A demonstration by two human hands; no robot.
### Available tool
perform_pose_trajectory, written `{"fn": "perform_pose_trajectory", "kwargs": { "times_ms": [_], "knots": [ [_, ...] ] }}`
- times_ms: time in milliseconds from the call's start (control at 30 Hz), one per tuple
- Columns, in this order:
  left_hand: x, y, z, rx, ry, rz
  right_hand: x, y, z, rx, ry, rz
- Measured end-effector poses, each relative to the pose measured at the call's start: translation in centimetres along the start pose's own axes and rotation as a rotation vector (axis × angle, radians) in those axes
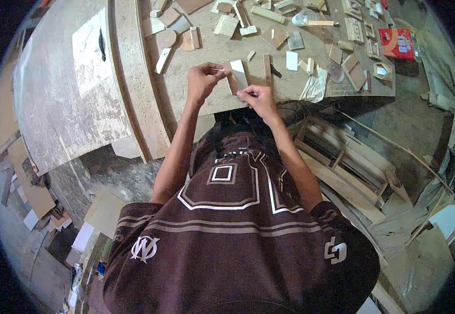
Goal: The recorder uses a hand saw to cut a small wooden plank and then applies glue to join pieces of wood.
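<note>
Over my remote feed, I am seeing a wooden workbench [290, 83] stretching across the far side, with a scuffed, pale surface [65, 125] spreading at left. At right, a wooden frame [342, 184] is lying low above the dull floor [429, 115]; uneven light is brightening the bench.

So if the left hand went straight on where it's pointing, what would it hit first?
The left hand would probably meet the brown strip just to its right; depth is hard to judge here, so the two may be touching.
</note>
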State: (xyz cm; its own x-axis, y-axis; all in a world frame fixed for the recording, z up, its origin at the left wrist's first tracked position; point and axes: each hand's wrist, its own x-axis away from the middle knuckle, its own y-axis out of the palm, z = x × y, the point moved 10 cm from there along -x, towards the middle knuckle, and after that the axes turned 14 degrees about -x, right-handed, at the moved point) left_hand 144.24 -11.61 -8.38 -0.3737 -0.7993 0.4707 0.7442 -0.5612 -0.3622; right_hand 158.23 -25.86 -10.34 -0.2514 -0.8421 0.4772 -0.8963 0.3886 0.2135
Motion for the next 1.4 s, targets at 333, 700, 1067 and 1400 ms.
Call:
{"fn": "perform_pose_trajectory", "kwargs": {
  "times_ms": [333, 700, 1067, 1400],
  "knots": [
    [0.2, -0.2, 0.1, -0.047, 0.02, 0.026, -0.2, 0.2, 0.6, -0.018, 0.0, -0.007],
    [0.2, 0.3, -0.4, 0.019, -0.017, 0.009, -0.3, 0.1, 1.1, -0.017, 0.012, -0.005],
    [0.3, 0.2, -1.2, 0.078, -0.042, -0.002, 0.1, 0.0, 0.1, 0.0, 0.024, -0.005],
    [2.5, -1.7, -5.7, 0.006, -0.208, -0.043, 0.6, -2.5, -0.8, -0.03, -0.025, 0.095]
  ]
}}
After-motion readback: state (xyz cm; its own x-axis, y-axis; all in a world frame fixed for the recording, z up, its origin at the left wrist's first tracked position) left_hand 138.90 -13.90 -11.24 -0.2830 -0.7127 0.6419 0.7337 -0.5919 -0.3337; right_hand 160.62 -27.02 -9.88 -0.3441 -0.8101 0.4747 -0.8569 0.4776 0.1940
